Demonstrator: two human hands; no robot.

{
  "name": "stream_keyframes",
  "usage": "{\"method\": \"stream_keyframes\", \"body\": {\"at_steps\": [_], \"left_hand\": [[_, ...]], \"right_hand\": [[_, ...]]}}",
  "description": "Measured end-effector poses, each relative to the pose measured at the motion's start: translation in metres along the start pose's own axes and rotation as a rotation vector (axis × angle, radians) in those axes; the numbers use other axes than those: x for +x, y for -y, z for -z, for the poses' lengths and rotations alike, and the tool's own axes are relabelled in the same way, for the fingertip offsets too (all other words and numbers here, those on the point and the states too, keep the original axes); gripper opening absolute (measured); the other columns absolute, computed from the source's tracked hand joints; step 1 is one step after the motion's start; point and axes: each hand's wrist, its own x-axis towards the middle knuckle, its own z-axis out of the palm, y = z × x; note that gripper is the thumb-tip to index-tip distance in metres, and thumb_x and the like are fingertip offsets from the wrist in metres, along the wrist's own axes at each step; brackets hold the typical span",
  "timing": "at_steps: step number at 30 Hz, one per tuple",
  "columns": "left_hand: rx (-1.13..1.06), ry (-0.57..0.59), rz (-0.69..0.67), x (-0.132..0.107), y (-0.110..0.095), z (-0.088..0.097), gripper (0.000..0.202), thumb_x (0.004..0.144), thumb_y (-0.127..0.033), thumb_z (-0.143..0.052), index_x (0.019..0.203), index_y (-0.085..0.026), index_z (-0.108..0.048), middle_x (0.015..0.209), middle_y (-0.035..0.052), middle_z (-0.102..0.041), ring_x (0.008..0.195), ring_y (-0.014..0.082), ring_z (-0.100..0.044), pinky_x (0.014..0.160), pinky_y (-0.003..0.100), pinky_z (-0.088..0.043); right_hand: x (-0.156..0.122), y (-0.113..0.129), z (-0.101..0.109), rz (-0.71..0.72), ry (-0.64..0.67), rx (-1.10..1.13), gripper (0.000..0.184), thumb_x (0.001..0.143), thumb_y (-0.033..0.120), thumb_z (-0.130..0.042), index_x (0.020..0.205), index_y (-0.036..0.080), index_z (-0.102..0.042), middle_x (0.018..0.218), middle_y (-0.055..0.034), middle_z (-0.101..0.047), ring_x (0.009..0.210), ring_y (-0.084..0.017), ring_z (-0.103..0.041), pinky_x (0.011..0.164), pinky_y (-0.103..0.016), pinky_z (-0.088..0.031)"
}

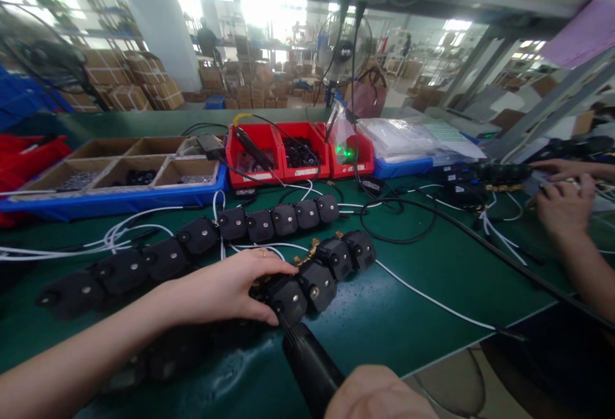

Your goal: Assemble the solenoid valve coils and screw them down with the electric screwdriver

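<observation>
A green bench [423,271] carries it all, with a blue divided tray [77,209] and red bins [305,175] along its far side. Nearer lie two rows of black housings, the back row [166,255] well along the bench and a front row [331,259] partly under the arm. The left hand [235,284] reaches over the front row; the right hand [382,393] is at the lower edge, its fingers apparently wrapped round a black driver [310,364]. The left fingers and thumb pinch a black housing [291,299], which rests on the bench near the brass fittings [307,254]. The driver's thin tip meets its near edge; whether it is seated cannot be told. This looks like driver work on that housing; the next move calls for a steady pinch and a shaft kept in line.
</observation>
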Motion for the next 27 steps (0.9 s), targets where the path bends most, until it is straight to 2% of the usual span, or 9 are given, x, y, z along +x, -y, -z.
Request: {"method": "stream_keyframes", "body": {"at_steps": [4,6,8,11,14,18,21,24,27], "left_hand": [[0.009,0.001,0.009,0.000,0.002,0.000,0.068,0.071,-0.035,-0.086,0.133,-0.029,-0.059,0.128,0.0052,-0.064,0.119,0.0265,-0.058,0.106,0.040,-0.044],[0.009,-0.005,0.002,0.001,0.003,0.000,0.067,0.071,-0.035,-0.086,0.132,-0.028,-0.060,0.127,0.0055,-0.064,0.118,0.0265,-0.059,0.104,0.039,-0.045],[0.009,-0.004,-0.012,0.002,0.003,0.000,0.066,0.071,-0.035,-0.086,0.131,-0.027,-0.061,0.125,0.0058,-0.066,0.116,0.0262,-0.060,0.102,0.037,-0.046],[0.022,-0.004,-0.049,0.004,0.002,-0.001,0.065,0.070,-0.036,-0.086,0.129,-0.025,-0.062,0.121,0.0066,-0.068,0.113,0.0256,-0.062,0.098,0.035,-0.047],[0.050,-0.016,-0.096,0.005,0.003,-0.002,0.062,0.071,-0.038,-0.085,0.127,-0.023,-0.064,0.116,0.0074,-0.069,0.109,0.0254,-0.063,0.096,0.034,-0.048],[0.077,-0.020,-0.120,0.007,0.004,-0.002,0.059,0.071,-0.039,-0.085,0.124,-0.021,-0.066,0.111,0.0080,-0.070,0.104,0.0251,-0.064,0.093,0.033,-0.049],[0.057,-0.017,-0.103,0.005,0.003,-0.002,0.060,0.071,-0.038,-0.085,0.125,-0.021,-0.065,0.112,0.0078,-0.070,0.107,0.0256,-0.063,0.096,0.035,-0.048],[0.003,-0.003,-0.083,-0.005,0.002,0.002,0.073,0.071,-0.037,-0.085,0.137,-0.026,-0.055,0.131,0.0076,-0.063,0.122,0.0267,-0.058,0.106,0.037,-0.043],[-0.005,-0.011,-0.029,-0.025,0.004,0.007,0.081,0.069,-0.042,-0.085,0.141,-0.031,-0.049,0.146,0.0069,-0.052,0.134,0.0285,-0.049,0.114,0.040,-0.038]], "right_hand": [[0.064,0.037,0.102,0.056,0.028,0.039,0.014,0.073,0.031,-0.074,0.074,0.031,-0.060,0.064,0.0268,-0.064,0.064,-0.011,-0.065,0.051,-0.030,-0.054],[0.073,0.041,0.125,-0.022,0.010,0.048,0.018,0.071,0.037,-0.075,0.070,0.028,-0.059,0.062,0.0253,-0.064,0.065,-0.013,-0.066,0.053,-0.032,-0.054],[0.072,0.038,0.128,-0.139,-0.041,0.068,0.028,0.075,0.050,-0.067,0.068,0.024,-0.057,0.061,0.0227,-0.064,0.068,-0.016,-0.067,0.055,-0.037,-0.055],[0.064,0.033,0.114,-0.263,-0.146,0.175,0.042,0.084,0.057,-0.051,0.064,0.020,-0.054,0.058,0.0190,-0.062,0.073,-0.018,-0.068,0.056,-0.040,-0.053],[0.053,0.030,0.090,-0.345,-0.214,0.305,0.041,0.079,0.058,-0.055,0.060,0.021,-0.053,0.056,0.0184,-0.062,0.076,-0.019,-0.069,0.056,-0.038,-0.054],[0.045,0.032,0.060,-0.385,-0.168,0.309,0.036,0.076,0.060,-0.059,0.062,0.027,-0.056,0.064,0.0197,-0.065,0.080,-0.018,-0.071,0.057,-0.036,-0.056],[0.055,0.038,0.043,-0.330,-0.014,0.252,0.039,0.073,0.064,-0.065,0.070,0.026,-0.059,0.070,0.0210,-0.067,0.077,-0.020,-0.072,0.054,-0.040,-0.057],[0.055,0.031,0.017,-0.201,0.166,0.124,0.041,0.078,0.066,-0.059,0.082,0.025,-0.062,0.077,0.0210,-0.068,0.071,-0.018,-0.071,0.051,-0.041,-0.057],[0.032,0.009,-0.015,-0.049,0.114,-0.027,0.029,0.073,0.059,-0.067,0.085,0.033,-0.064,0.077,0.0204,-0.069,0.070,-0.018,-0.069,0.045,-0.035,-0.054]]}}
